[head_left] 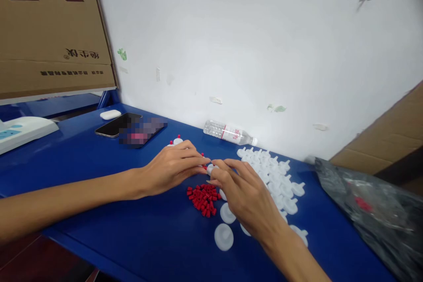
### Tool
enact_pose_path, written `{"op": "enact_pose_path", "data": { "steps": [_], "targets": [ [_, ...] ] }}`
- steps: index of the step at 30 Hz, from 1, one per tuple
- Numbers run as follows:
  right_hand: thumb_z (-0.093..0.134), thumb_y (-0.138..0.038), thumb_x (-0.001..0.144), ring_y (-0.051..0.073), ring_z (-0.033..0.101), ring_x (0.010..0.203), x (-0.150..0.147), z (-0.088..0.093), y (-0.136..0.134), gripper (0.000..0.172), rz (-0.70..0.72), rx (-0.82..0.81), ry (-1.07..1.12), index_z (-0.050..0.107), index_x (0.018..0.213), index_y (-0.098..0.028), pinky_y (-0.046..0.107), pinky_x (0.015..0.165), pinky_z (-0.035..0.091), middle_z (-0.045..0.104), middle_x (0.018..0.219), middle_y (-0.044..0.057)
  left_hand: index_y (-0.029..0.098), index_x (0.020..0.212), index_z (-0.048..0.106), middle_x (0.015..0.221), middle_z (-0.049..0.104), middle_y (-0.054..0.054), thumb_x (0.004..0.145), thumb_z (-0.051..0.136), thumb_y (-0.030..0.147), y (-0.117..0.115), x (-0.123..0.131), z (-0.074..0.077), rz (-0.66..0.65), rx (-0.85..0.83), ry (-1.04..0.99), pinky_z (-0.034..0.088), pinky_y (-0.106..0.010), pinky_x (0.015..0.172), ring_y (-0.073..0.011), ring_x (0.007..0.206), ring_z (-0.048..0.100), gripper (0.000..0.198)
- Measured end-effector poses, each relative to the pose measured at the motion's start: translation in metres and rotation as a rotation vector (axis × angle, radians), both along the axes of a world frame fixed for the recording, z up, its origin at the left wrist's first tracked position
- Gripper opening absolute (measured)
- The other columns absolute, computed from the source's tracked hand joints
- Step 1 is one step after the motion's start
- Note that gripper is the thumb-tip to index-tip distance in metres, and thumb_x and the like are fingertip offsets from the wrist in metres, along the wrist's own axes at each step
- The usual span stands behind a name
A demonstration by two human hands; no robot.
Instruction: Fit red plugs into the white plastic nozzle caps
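My left hand (170, 168) and my right hand (243, 191) meet over the blue table (99, 211), fingertips together. The right fingers pinch a small white plastic cap (210, 169). At the left fingertips a small red plug (202, 155) shows, pinched against that cap. Just below the hands lies a pile of several red plugs (202, 198). To the right spreads a heap of several white caps (276, 179), with loose ones (224, 236) near my right wrist. Behind the left hand sit finished-looking white caps with red tips (176, 140).
A clear water bottle (229, 133) lies by the white wall. A phone (114, 125), a blurred item and a small white case (110, 114) lie at back left. A cardboard box (49, 31) stands at the left, a dark plastic bag (370, 211) at the right.
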State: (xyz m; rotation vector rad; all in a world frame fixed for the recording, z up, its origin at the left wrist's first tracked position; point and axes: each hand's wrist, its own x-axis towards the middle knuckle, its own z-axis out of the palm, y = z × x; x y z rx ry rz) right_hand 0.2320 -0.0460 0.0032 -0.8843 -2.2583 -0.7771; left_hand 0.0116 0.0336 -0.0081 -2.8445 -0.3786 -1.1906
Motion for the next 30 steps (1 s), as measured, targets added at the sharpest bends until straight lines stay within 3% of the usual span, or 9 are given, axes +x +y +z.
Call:
{"op": "enact_pose_path", "data": {
  "steps": [5, 10, 16, 20, 22, 25, 27, 30],
  "targets": [
    [0.052, 0.0, 0.093, 0.023, 0.068, 0.095, -0.002, 0.003, -0.003, 0.023, -0.013, 0.065, -0.021, 0.064, 0.099, -0.018, 0.037, 0.081, 0.056, 0.076, 0.108, 0.008, 0.013, 0.099, 0.063, 0.086, 0.065, -0.007, 0.107, 0.044, 0.021, -0.005, 0.003, -0.002, -0.033, -0.145, 0.053, 0.047, -0.029, 0.073, -0.0165, 0.078, 0.055, 0.022],
    [0.054, -0.002, 0.092, 0.022, 0.069, 0.094, -0.005, 0.003, -0.006, 0.021, 0.024, 0.074, 0.003, 0.064, 0.093, -0.019, 0.037, 0.08, 0.056, 0.076, 0.107, 0.009, 0.014, 0.09, 0.06, 0.077, 0.059, -0.003, 0.106, 0.042, 0.019, -0.011, 0.003, 0.004, -0.061, -0.222, 0.062, 0.046, -0.028, 0.073, -0.0148, 0.071, 0.051, 0.024],
    [0.057, -0.017, 0.099, 0.021, 0.069, 0.095, -0.002, 0.007, -0.002, 0.005, 0.071, -0.02, 0.098, 0.06, 0.102, -0.021, 0.035, 0.08, 0.055, 0.076, 0.107, 0.008, 0.014, 0.103, 0.065, 0.088, 0.067, -0.007, 0.104, 0.048, 0.02, -0.011, 0.004, 0.011, -0.084, -0.176, -0.024, 0.05, -0.028, 0.072, -0.016, 0.079, 0.061, 0.017],
    [0.055, -0.027, 0.102, 0.02, 0.068, 0.097, 0.005, 0.011, -0.001, 0.012, 0.051, -0.146, 0.167, 0.056, 0.111, -0.018, 0.035, 0.083, 0.051, 0.073, 0.112, 0.009, 0.015, 0.105, 0.065, 0.09, 0.069, -0.007, 0.102, 0.051, 0.018, -0.006, 0.0, 0.013, -0.074, -0.154, -0.064, 0.05, -0.026, 0.069, -0.0146, 0.077, 0.061, 0.014],
    [0.051, -0.025, 0.103, 0.02, 0.068, 0.092, 0.011, 0.014, 0.001, 0.01, -0.006, -0.172, 0.158, 0.059, 0.105, -0.019, 0.035, 0.083, 0.049, 0.073, 0.105, 0.008, 0.015, 0.098, 0.064, 0.084, 0.066, -0.006, 0.099, 0.052, 0.017, -0.001, -0.003, 0.014, -0.04, -0.1, -0.011, 0.049, -0.03, 0.069, -0.016, 0.074, 0.058, 0.012],
    [0.045, -0.025, 0.105, 0.017, 0.064, 0.074, 0.021, 0.015, 0.003, 0.023, -0.092, -0.234, 0.093, 0.062, 0.09, -0.02, 0.035, 0.078, 0.045, 0.069, 0.079, 0.003, 0.016, 0.088, 0.062, 0.082, 0.063, -0.006, 0.092, 0.054, 0.016, 0.004, -0.009, 0.017, 0.009, -0.018, 0.141, 0.05, -0.034, 0.074, -0.0206, 0.083, 0.056, 0.009],
    [0.045, -0.028, 0.105, 0.016, 0.06, 0.066, 0.028, 0.014, 0.005, 0.028, -0.127, -0.305, 0.048, 0.062, 0.085, -0.02, 0.036, 0.076, 0.044, 0.065, 0.07, 0.001, 0.017, 0.086, 0.062, 0.091, 0.063, -0.009, 0.089, 0.055, 0.015, 0.005, -0.011, 0.02, 0.029, 0.01, 0.237, 0.051, -0.035, 0.077, -0.0238, 0.094, 0.055, 0.008],
    [0.052, -0.032, 0.102, 0.017, 0.06, 0.068, 0.034, 0.011, 0.007, 0.025, -0.149, -0.405, -0.005, 0.063, 0.084, -0.02, 0.036, 0.077, 0.045, 0.066, 0.072, 0.001, 0.016, 0.085, 0.062, 0.11, 0.06, -0.013, 0.086, 0.055, 0.013, 0.003, -0.011, 0.023, 0.033, 0.032, 0.335, 0.051, -0.039, 0.085, -0.0275, 0.106, 0.054, 0.008]
  ]
}}
